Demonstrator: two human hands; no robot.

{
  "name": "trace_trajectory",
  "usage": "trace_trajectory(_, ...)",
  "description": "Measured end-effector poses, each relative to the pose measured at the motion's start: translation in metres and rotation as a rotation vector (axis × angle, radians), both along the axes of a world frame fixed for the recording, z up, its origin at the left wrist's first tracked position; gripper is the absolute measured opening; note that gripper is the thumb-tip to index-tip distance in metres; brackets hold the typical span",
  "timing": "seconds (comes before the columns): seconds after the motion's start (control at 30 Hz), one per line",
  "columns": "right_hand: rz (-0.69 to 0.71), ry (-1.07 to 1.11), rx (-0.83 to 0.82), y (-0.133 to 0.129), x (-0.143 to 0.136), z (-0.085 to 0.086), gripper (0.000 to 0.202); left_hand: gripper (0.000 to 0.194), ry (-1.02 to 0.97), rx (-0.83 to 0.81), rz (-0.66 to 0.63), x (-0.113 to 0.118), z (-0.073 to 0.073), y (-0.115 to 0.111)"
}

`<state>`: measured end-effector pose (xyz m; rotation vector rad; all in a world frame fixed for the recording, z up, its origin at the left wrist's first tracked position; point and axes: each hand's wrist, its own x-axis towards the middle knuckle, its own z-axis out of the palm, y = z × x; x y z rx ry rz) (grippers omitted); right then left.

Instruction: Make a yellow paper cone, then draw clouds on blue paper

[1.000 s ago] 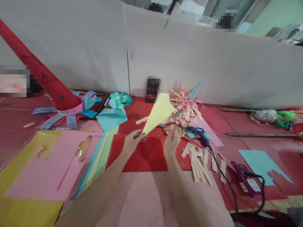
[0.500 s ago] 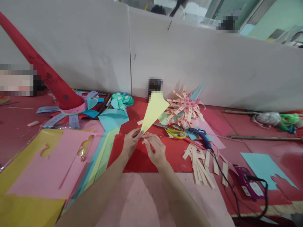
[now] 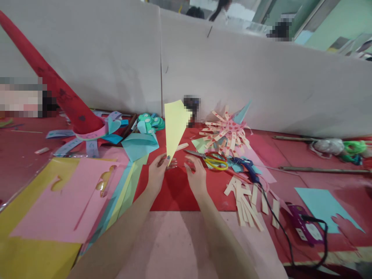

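A pale yellow paper cone (image 3: 175,124) stands up from my left hand (image 3: 157,172), its narrow tip pinched between thumb and fingers and its wide end pointing away. My right hand (image 3: 197,172) is apart from the cone, a short way to the right, with curled fingers spaced apart and nothing in them. Both hands are above a red paper sheet (image 3: 180,195). Close to the right fingertips lie scissors (image 3: 216,162) with red and yellow handles. A blue glue gun (image 3: 249,168) rests farther right.
Loose pale paper strips (image 3: 245,205) lie right of the red sheet. A strip-covered cone craft (image 3: 232,128) stands behind the scissors. On the left are a tall red paper cone (image 3: 62,89) and pink sheets (image 3: 58,205). The glue gun's black cable (image 3: 276,217) loops to a purple box (image 3: 305,224).
My right hand has let go of the cone's tip and moved slightly right. The cone has swung left in my left hand, now more upright.
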<state>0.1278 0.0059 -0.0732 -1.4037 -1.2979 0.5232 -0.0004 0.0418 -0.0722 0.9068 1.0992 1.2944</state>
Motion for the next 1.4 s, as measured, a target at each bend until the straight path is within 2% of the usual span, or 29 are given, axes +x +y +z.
trace_trajectory(0.07,-0.029,0.007,0.032,0.000,0.001,0.001,0.028,0.040,0.016,0.016,-0.014,0.000,-0.002,0.000)
trace_trajectory(0.2,-0.052,0.084,-0.104,-0.002,0.004,0.001,0.031,0.039,0.055,0.039,-0.054,0.000,-0.003,0.000)
trace_trajectory(0.3,-0.056,0.138,-0.039,0.000,0.004,0.001,0.034,0.037,0.086,0.051,-0.113,0.001,-0.002,-0.002)
trace_trajectory(0.37,0.005,0.230,-0.008,0.002,0.002,0.002,0.037,0.036,0.101,0.059,-0.153,0.002,-0.002,-0.003)
trace_trajectory(0.5,0.138,0.494,-0.091,0.006,-0.003,0.001,0.037,0.032,0.161,0.070,-0.233,0.006,-0.001,-0.006)
trace_trajectory(0.63,0.092,0.596,-0.125,0.008,-0.003,0.000,0.037,0.027,0.201,0.073,-0.337,0.009,-0.001,-0.010)
trace_trajectory(0.8,-0.011,0.665,-0.119,0.010,0.002,0.003,0.032,0.027,0.134,0.014,-0.466,0.011,0.000,-0.011)
trace_trajectory(0.93,-0.025,0.708,-0.107,0.011,0.003,0.002,0.034,0.022,0.180,-0.003,-0.520,0.010,0.000,-0.010)
trace_trajectory(1.17,-0.035,0.731,-0.047,0.010,0.003,0.000,0.032,0.025,0.293,0.018,-0.588,0.010,-0.001,-0.009)
trace_trajectory(1.4,0.012,0.746,-0.058,0.009,0.001,0.002,0.031,0.033,0.128,-0.128,-0.660,0.007,0.001,-0.007)
